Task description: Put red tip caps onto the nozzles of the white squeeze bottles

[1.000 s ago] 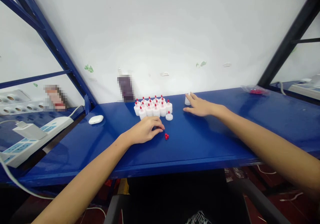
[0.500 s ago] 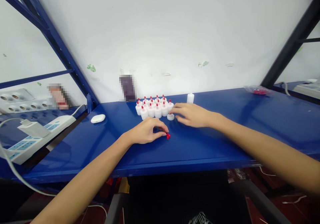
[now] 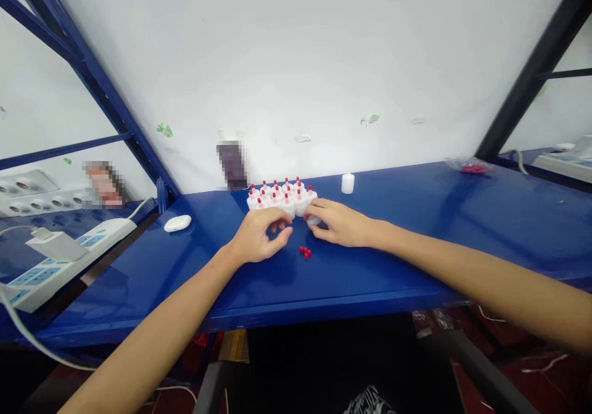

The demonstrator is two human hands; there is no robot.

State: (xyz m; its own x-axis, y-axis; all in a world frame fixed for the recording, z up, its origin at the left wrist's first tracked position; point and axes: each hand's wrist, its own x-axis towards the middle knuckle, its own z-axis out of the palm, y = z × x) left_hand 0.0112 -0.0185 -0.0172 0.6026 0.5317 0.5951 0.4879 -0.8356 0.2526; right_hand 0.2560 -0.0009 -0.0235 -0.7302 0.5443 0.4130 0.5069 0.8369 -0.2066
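Note:
Several small white bottles [image 3: 287, 206] with red tips stand packed together near the back of the blue table. My right hand [image 3: 342, 223] is at the right end of this group, its thumb and fingers closed around a low, round white piece [image 3: 313, 220], mostly covered by the fingers. To the left, my left hand [image 3: 259, 235] is just in front of the bottles. Its thumb and curled fingers are apart, and nothing shows between them. Several tiny red caps [image 3: 305, 252] lie loose on the table between my hands, touched by neither.
A single white cylinder [image 3: 348, 183] stands behind my right hand. At the far right lies a clear bag [image 3: 474, 167] with red contents. A white earphone case [image 3: 177, 223] and a power strip [image 3: 87, 241] are on the left. The blue table [image 3: 393, 272] ends at the wall.
My left hand has come away from the red caps, moving left and up, its pinch now opened. My right hand has lowered and its fingers have closed around the round white piece.

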